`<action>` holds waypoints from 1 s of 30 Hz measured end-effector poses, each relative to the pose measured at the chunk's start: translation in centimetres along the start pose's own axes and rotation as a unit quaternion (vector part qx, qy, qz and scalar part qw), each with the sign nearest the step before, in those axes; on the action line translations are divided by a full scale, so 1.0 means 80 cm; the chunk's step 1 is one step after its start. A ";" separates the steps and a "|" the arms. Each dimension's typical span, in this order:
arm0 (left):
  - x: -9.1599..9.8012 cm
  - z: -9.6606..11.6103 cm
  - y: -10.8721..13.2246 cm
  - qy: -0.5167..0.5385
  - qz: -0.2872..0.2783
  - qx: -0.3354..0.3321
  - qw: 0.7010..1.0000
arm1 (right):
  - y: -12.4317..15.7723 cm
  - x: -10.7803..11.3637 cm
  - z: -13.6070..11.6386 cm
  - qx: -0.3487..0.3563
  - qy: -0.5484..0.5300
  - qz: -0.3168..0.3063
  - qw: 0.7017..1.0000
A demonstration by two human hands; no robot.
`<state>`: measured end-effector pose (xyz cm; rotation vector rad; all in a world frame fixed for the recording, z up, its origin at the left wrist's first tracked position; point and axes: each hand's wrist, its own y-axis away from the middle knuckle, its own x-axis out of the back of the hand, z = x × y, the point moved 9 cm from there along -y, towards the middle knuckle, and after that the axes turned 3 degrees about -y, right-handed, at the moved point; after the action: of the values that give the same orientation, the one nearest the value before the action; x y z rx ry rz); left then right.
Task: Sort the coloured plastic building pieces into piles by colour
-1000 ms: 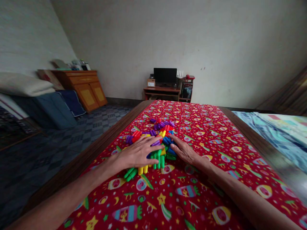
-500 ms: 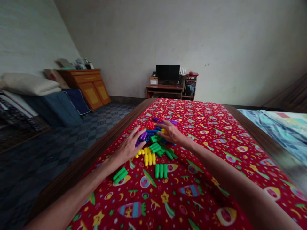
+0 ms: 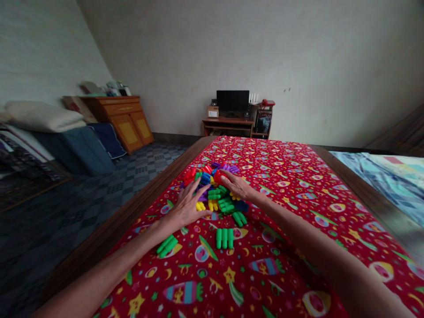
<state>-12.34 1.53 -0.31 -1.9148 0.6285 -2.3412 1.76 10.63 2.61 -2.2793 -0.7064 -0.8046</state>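
Note:
A mixed pile of plastic building blocks lies on the red patterned cloth (image 3: 258,265), in ribbed shapes of several colours. My left hand (image 3: 188,205) is at the pile's near left side, fingers spread, beside yellow blocks (image 3: 213,205). My right hand (image 3: 237,185) rests over the pile's right side with its fingers stretched out against a red block (image 3: 218,177); its fingertips are partly hidden. Green blocks (image 3: 226,205) lie between the hands. Closer to me, a three-bar green block (image 3: 225,238) and a two-bar green block (image 3: 167,246) lie apart from the pile.
The cloth covers a table with a brown wooden edge (image 3: 129,198). Beyond it a monitor (image 3: 232,101) stands on a small desk (image 3: 228,125). A wooden cabinet (image 3: 127,123) is at the left, and a bed with a blue sheet (image 3: 374,176) at the right.
Blocks in the pile have shifted under my hands. The yellow blocks moved farther from me, and a red block now shows at my right fingers. My left hand has moved slightly right and nearer.

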 end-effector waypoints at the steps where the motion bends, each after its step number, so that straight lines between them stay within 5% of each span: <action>1: 0.004 -0.003 -0.007 0.014 0.017 -0.005 1.000 | 0.008 -0.003 -0.020 0.022 -0.001 -0.012 1.000; 5: 0.026 -0.024 -0.030 0.074 0.093 -0.027 0.992 | 0.062 -0.016 -0.094 0.163 0.078 -0.065 0.981; 8: 0.033 -0.055 -0.051 0.071 0.142 0.023 0.987 | 0.089 -0.037 -0.107 0.222 0.164 -0.133 0.952; 12: 0.003 -0.096 -0.085 0.086 0.086 0.142 0.982 | 0.079 -0.005 -0.077 0.161 0.172 -0.080 0.969; 15: -0.007 -0.095 -0.104 0.156 0.054 0.098 0.981 | 0.088 0.055 -0.044 0.102 0.092 0.014 0.990; 19: 0.004 -0.118 -0.119 0.223 0.095 0.101 0.965 | 0.141 0.130 0.027 0.040 0.136 0.127 0.982; 22: -0.015 -0.135 -0.138 0.251 0.056 0.149 0.955 | 0.179 0.162 0.089 -0.010 0.212 0.157 0.965; 26: -0.049 -0.108 -0.173 0.275 -0.006 0.130 0.953 | 0.192 0.168 0.131 -0.044 0.272 0.141 0.951; 30: -0.071 -0.039 -0.202 0.345 -0.066 0.032 0.936 | 0.184 0.160 0.127 -0.048 0.306 0.131 0.942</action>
<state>-10.58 18.82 -0.56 -1.0950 0.4436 -3.0746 23.53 11.25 -0.36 -1.9701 -0.0770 -1.3422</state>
